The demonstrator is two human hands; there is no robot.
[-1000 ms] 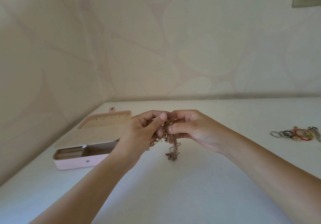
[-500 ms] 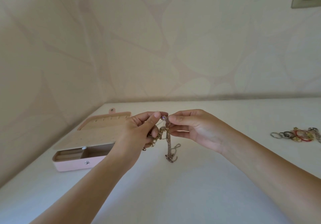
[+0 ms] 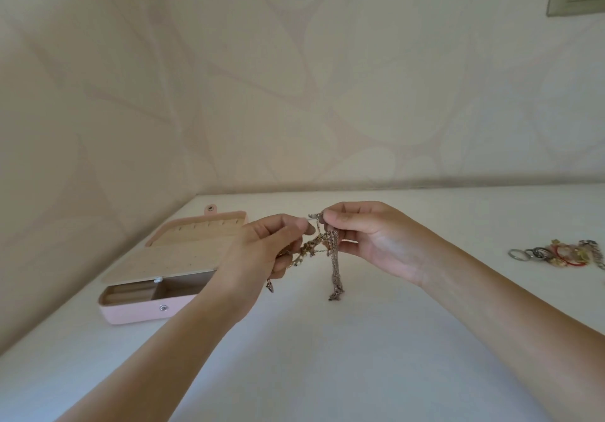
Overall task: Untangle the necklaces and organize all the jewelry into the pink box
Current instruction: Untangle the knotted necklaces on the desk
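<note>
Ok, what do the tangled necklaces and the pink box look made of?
The tangled necklaces look like fine metal chain, gold and silver toned, faintly glinting. The pink box seems faux leather, matte, with shiny metal snaps; its beige lining looks like soft fabric, though unsure.

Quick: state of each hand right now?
Left hand: holding the tangled necklaces, fingers curled round one end.
Right hand: pinching the same tangle at its top.

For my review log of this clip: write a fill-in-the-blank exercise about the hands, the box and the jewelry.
1. The pink box lies with its lid ____.
2. The left hand and right hand both grip the tangled ____.
3. The pile of rings lies on the table at the person's ____.
Missing words: open; necklaces; right.
</note>
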